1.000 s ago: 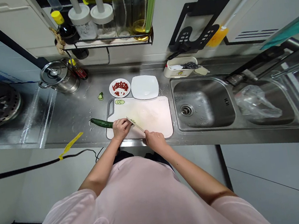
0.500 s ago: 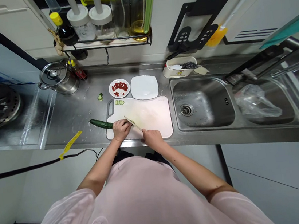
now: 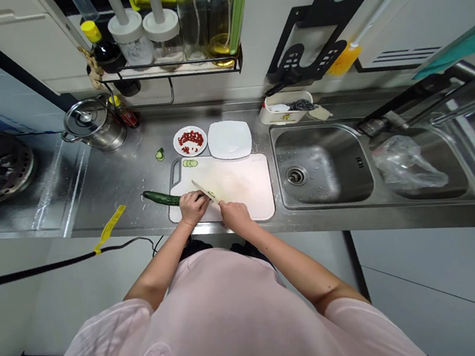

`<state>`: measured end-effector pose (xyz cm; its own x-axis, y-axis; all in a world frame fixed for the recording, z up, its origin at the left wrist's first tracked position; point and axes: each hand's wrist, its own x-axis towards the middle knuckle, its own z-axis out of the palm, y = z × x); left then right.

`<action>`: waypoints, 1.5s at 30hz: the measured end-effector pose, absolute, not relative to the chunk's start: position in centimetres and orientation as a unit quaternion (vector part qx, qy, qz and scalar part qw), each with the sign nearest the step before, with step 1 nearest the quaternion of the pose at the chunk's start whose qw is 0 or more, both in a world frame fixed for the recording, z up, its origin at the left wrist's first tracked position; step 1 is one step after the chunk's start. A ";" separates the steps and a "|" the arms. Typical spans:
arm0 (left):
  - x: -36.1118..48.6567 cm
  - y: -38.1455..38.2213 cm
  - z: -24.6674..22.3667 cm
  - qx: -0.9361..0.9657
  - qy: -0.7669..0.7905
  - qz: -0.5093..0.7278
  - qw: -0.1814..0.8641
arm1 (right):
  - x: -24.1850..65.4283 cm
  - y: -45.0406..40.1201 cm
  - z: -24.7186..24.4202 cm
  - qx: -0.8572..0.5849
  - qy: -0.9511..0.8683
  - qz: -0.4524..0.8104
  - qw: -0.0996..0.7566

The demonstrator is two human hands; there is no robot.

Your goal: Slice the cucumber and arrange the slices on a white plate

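Note:
A dark green cucumber (image 3: 160, 198) lies across the left edge of the white cutting board (image 3: 242, 183), its far end past the board. My left hand (image 3: 193, 207) is closed around it near the cut end. In my right hand (image 3: 235, 216) is the handle of a knife (image 3: 205, 190), its blade slanting up and left beside my left fingers. A small green piece shows by the blade. Several cucumber slices (image 3: 190, 163) lie at the board's top left. Behind the board stand a plate of chopped red pieces (image 3: 189, 141) and a white square plate (image 3: 229, 139).
A cucumber end piece (image 3: 160, 154) lies on the steel counter. To the right is a sink (image 3: 323, 166), with a plastic bag (image 3: 408, 161) in its second basin. A lidded pot (image 3: 94, 125) stands back left, under a rack of bottles and jars (image 3: 170, 68).
My right hand and the knife have moved a little to the left and up, the blade tip now farther past my left fingers. My left hand and the cucumber have barely moved.

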<state>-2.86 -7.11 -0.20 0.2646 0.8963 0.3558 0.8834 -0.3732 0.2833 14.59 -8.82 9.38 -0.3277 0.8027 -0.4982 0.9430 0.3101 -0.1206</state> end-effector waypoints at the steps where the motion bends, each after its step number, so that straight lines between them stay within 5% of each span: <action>1: -2.9 -7.1 -0.2 0.795 0.559 0.235 0.016 | 14.7 -9.0 9.3 0.554 0.789 -0.201 0.174; 45: -2.7 -7.3 0.0 0.803 0.552 0.222 0.009 | 14.1 -8.4 7.7 0.565 0.787 -0.207 0.140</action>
<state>-2.67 -7.33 -0.03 0.2909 0.8915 0.3472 0.8837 -0.3894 0.2597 14.08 -8.38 7.75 -0.3233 0.8306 -0.4534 0.9462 0.2765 -0.1680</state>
